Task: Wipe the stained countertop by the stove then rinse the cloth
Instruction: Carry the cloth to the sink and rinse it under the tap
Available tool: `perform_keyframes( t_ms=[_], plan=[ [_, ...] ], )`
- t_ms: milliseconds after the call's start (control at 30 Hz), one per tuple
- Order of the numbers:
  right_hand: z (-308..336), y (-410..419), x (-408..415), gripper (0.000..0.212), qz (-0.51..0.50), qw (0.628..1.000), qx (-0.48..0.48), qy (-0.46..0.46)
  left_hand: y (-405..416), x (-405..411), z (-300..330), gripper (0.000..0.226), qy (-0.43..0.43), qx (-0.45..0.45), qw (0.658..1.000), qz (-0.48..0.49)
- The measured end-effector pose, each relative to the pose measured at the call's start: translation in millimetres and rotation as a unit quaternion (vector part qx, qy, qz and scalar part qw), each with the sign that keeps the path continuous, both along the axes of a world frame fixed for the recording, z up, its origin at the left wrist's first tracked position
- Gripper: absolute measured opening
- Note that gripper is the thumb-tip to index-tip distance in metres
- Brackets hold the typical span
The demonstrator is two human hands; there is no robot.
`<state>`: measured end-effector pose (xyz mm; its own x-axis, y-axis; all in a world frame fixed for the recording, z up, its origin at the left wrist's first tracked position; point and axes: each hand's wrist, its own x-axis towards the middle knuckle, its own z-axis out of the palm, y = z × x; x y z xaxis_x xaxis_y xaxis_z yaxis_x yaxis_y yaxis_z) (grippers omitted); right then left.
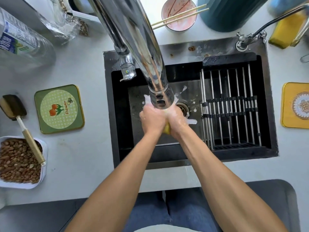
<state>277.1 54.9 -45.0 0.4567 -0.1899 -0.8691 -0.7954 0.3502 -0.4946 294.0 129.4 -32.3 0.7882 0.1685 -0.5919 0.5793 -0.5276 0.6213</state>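
Observation:
Both hands are pressed together over the black sink (120,114), right under the spout of the chrome faucet (143,47). My left hand (152,120) and my right hand (177,121) squeeze a yellow cloth (166,129) between them; only a small yellow edge shows below the palms. Water splashes white around the fingers and near the drain (184,108). Most of the cloth is hidden by the hands and the spout.
A metal drying rack (232,106) fills the sink's right half. On the left counter lie a green coaster (59,108), a brush (21,121) over a tub of nuts (18,162), and a plastic bottle (20,39). A pink bowl with chopsticks (179,14) and a yellow coaster (296,105) sit nearby.

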Motion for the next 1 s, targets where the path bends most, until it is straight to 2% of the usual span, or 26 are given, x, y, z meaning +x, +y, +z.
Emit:
perform_keyframes(
  t_ms=[67, 133, 233, 333, 433, 567, 633, 733, 767, 833, 900, 967, 1000],
  plan=[
    [6, 4, 1, 0.038, -0.017, 1.000, 0.000, -0.012, 16, 13, -14, 0.016, 0.035, 0.039, 0.999, -0.011],
    [7, -2, -3, 0.041, -0.026, 0.998, 0.001, -0.051, 24, 17, -22, 0.029, 0.064, 0.031, 0.997, 0.018],
    [10, -18, -9, 0.048, -0.088, 0.993, -0.024, -0.068, 29, 12, -23, 0.039, 0.098, -0.070, 0.984, 0.134],
    [3, -28, -12, 0.052, -0.072, 0.992, -0.096, -0.031, 29, 5, -20, 0.039, 0.138, -0.202, 0.951, 0.188],
    [-3, -31, -16, 0.064, -0.054, 0.990, -0.131, -0.019, 29, 2, -18, 0.045, 0.169, -0.278, 0.921, 0.212],
    [-12, -35, -19, 0.041, -0.020, 0.992, -0.122, -0.009, 28, 2, -9, 0.043, 0.130, -0.318, 0.919, 0.193],
    [-14, -33, -21, 0.032, -0.006, 0.995, -0.104, -0.007, 24, 4, -3, 0.041, 0.098, -0.301, 0.934, 0.166],
    [-7, -29, -27, 0.021, 0.022, 0.993, -0.108, -0.037, 18, 1, 6, 0.031, 0.018, -0.175, 0.982, 0.063],
    [-1, -26, -30, 0.027, 0.015, 0.996, -0.071, -0.054, 16, -3, 10, 0.031, -0.009, -0.135, 0.991, 0.020],
    [11, -18, -33, 0.047, -0.033, 0.994, 0.065, -0.084, 10, -14, 20, 0.030, -0.052, -0.085, 0.993, -0.069],
    [17, -13, -32, 0.060, -0.109, 0.973, 0.174, -0.109, 6, -27, 24, 0.025, -0.096, -0.028, 0.981, -0.164],
    [22, -14, -29, 0.062, -0.154, 0.957, 0.221, -0.109, 5, -41, 24, 0.019, -0.130, -0.010, 0.963, -0.237],
    [23, -16, -28, 0.061, -0.160, 0.957, 0.222, -0.095, 7, -47, 23, 0.024, -0.137, -0.026, 0.956, -0.257]
  ],
)
